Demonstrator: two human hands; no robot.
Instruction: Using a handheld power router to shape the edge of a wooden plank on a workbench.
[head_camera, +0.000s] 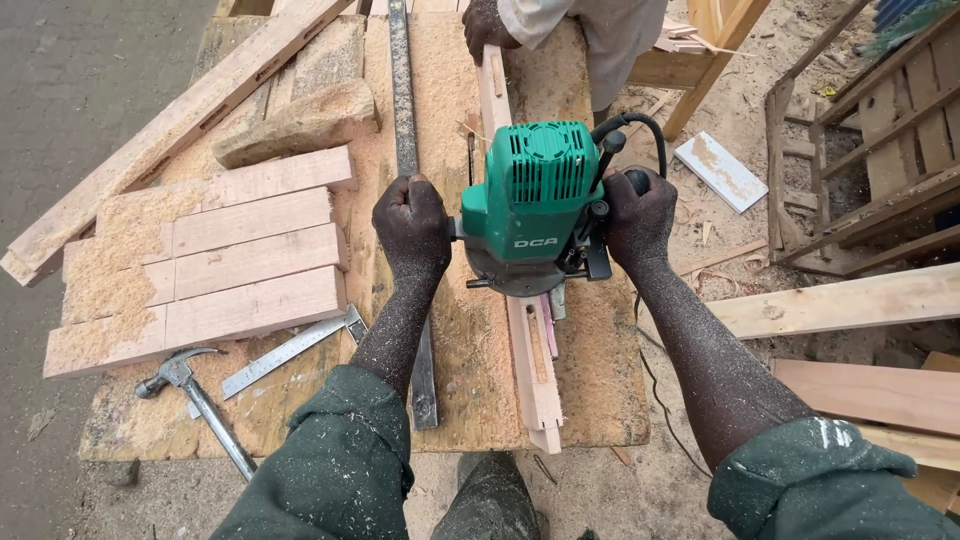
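Both hands clamped on a green router sitting on a long wood strip

The router (533, 205) has a ribbed green plastic top and a dark round base, and it sits mid-way along a narrow pale strip (527, 340) with a groove cut along it, running near to far on the sawdust-covered surface (590, 380). Left hand (411, 225) is a tight fist, fingers fully curled round the left handle; right hand (638, 215) is wrapped the same way round the right knob, next to the black cord. Both forearms are dusted with sawdust. At the far end another person's hand (486, 25) presses on the strip. To the left lie a flat dark metal bar (404, 100), four rough planks (215, 260) side by side, a steel square (290, 350) and a claw hammer (190, 395).
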